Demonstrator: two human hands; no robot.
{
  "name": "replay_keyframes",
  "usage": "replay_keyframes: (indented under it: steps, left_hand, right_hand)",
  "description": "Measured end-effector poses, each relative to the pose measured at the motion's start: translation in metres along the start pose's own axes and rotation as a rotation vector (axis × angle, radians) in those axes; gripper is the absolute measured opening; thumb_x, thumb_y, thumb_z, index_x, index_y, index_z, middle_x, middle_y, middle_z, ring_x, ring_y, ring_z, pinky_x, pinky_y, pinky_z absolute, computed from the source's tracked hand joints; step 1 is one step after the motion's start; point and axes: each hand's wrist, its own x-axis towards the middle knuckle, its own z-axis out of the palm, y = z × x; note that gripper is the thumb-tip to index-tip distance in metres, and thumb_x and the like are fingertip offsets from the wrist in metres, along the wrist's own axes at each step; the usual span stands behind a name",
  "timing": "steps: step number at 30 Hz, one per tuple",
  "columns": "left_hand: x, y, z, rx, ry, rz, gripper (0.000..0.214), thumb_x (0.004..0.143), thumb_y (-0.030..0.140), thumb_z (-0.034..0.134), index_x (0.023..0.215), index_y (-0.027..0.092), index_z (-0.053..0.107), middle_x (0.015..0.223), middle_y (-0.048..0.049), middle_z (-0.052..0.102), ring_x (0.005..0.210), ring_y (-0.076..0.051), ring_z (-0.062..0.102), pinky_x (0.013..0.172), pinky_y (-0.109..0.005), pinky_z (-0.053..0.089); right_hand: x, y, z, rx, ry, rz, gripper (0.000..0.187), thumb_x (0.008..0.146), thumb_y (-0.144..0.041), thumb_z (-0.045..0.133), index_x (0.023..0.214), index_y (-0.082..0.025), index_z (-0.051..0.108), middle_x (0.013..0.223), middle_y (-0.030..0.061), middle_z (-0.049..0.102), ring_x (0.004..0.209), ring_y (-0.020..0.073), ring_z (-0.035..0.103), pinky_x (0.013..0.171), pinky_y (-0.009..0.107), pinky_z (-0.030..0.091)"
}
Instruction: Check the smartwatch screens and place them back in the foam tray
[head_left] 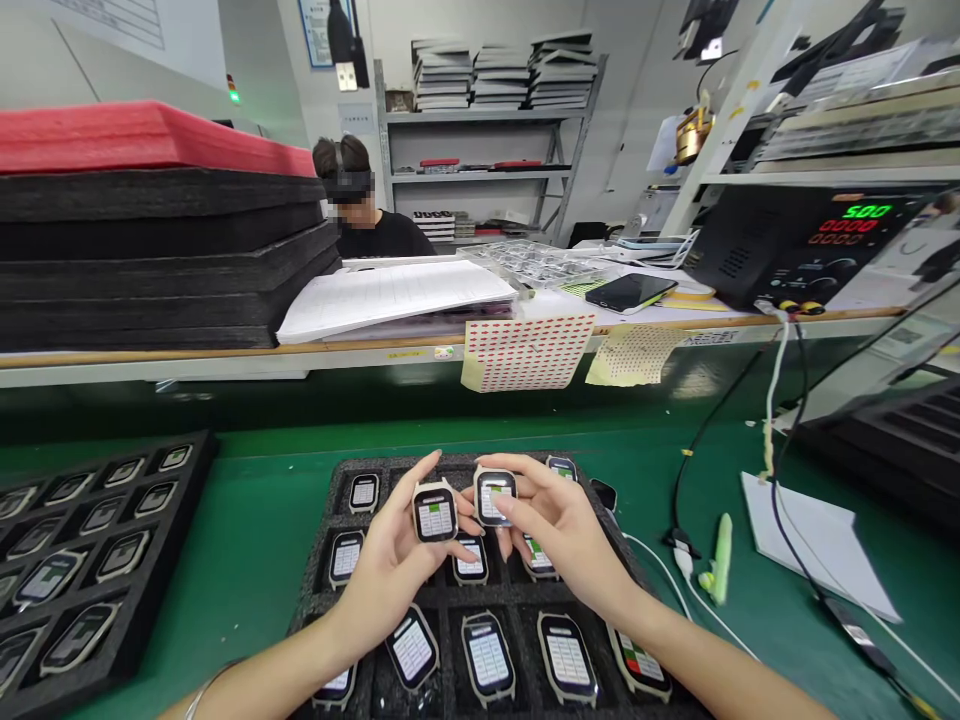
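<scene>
My left hand (390, 555) is closed around the edges of a strapless smartwatch (435, 512), its lit screen facing me with a table and one green cell. Beside it, my right hand (559, 525) grips a second smartwatch (495, 496), the thumb over the lower right of its lit screen. Both watches are held above a black foam tray (450, 594) with several more lit watches lying in its compartments. One of these, a watch (489, 658) in the front row, shows a pale table. A watch (641, 662) at the front right shows red and green cells.
Another foam tray (161, 580) of watches lies at the left. Cables (679, 480), a light green tool (721, 560) and white paper (814, 550) are on the right. Across the back runs a shelf with foam slabs (150, 260), a phone (630, 292) and a power supply (810, 245). A person (367, 215) sits beyond.
</scene>
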Motion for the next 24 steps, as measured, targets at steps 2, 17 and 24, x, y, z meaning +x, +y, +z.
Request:
replay_keyframes:
  steps: [2, 17, 24]
  left_hand:
    - [-0.0011, 0.0007, -0.0004, 0.019, 0.005, -0.031, 0.062, 0.084, 0.019, 0.061, 0.14, 0.024, 0.036, 0.11, -0.0104, 0.062, 0.089, -0.021, 0.064, 0.082, -0.038, 0.054]
    - [0.0021, -0.0022, -0.0061, -0.026, -0.028, 0.043, 0.062, 0.083, 0.017, 0.061, 0.139, 0.023, 0.035, 0.105, -0.0092, 0.062, 0.096, -0.024, 0.061, 0.076, -0.037, 0.056]
    - [0.0039, 0.0036, 0.0022, 0.069, 0.061, -0.006, 0.068, 0.085, 0.016, 0.062, 0.142, 0.02, 0.027, 0.096, -0.0068, 0.061, 0.083, -0.017, 0.062, 0.07, -0.03, 0.056]
  right_hand:
    - [-0.0006, 0.0003, -0.0001, -0.028, 0.008, 0.004, 0.031, 0.086, -0.031, 0.061, 0.113, -0.017, 0.057, 0.069, 0.0011, 0.062, 0.044, 0.0086, 0.054, 0.037, 0.016, 0.037]
    - [-0.0067, -0.0024, -0.0009, 0.162, -0.121, 0.026, 0.051, 0.083, -0.023, 0.066, 0.13, -0.018, 0.048, 0.09, 0.0074, 0.066, 0.066, 0.0167, 0.065, 0.049, 0.023, 0.052]
    - [-0.006, 0.0044, -0.0047, 0.174, -0.135, -0.011, 0.047, 0.086, -0.026, 0.061, 0.131, -0.019, 0.047, 0.09, 0.0075, 0.066, 0.067, 0.0184, 0.066, 0.047, 0.025, 0.053]
